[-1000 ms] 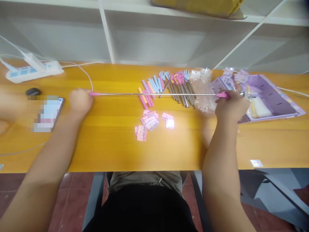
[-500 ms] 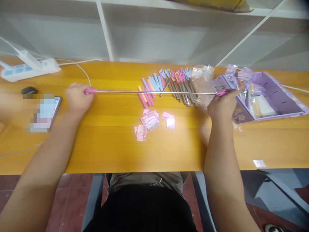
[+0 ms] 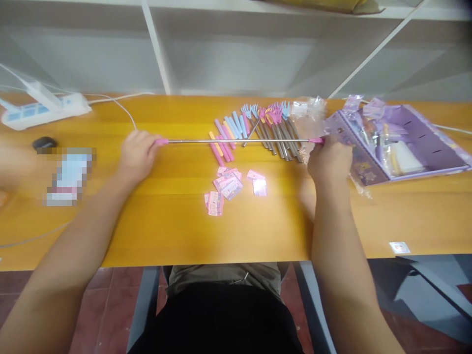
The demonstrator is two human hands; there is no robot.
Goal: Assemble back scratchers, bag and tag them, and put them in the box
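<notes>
A thin metal telescopic rod with pink ends stretches level between my hands. My left hand is closed on its pink handle, and my right hand grips the pink end at the other side. Behind the rod lie metal rods with blue and pink claw-shaped heads. To their left are loose pink, orange, blue and purple tubes. Small pink printed cards lie nearer the front, with two more cards to their right.
At the right stands an open purple box holding packaged items, with clear plastic bags beside it. A power strip, a black mouse and a phone are at the left. A small card lies near the front edge.
My hands have come closer together, the left moving right and the right slightly left. The visible metal span of the rod between them is shorter.
</notes>
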